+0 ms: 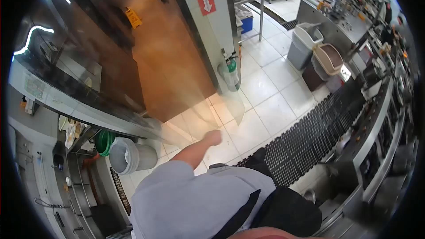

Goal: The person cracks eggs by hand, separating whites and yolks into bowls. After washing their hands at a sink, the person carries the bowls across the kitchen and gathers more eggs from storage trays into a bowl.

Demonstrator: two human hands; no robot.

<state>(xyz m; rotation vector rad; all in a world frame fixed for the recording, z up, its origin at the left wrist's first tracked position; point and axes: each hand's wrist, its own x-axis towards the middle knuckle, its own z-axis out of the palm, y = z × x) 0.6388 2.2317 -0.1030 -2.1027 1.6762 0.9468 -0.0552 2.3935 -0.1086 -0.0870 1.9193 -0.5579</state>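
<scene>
My left hand (214,137) is stretched forward over the white tiled floor (261,126), below the grey sleeve of my shirt (177,190). It looks rounded and closed like a fist, slightly blurred, and no object shows in it. It touches nothing. A black strap (241,214) crosses my shirt, and black cloth (287,212) covers my other side. My right hand is out of sight. Nearest to my left hand are the tiles and the edge of a black rubber mat (305,137).
An orange-brown floor (170,71) lies past the doorway, with a yellow floor sign (133,18). A fire extinguisher (231,73) stands by the door post. Bins include a grey one (305,44), a brown one (321,68) and a grey bucket (144,157). Cooking equipment (376,124) lines the right.
</scene>
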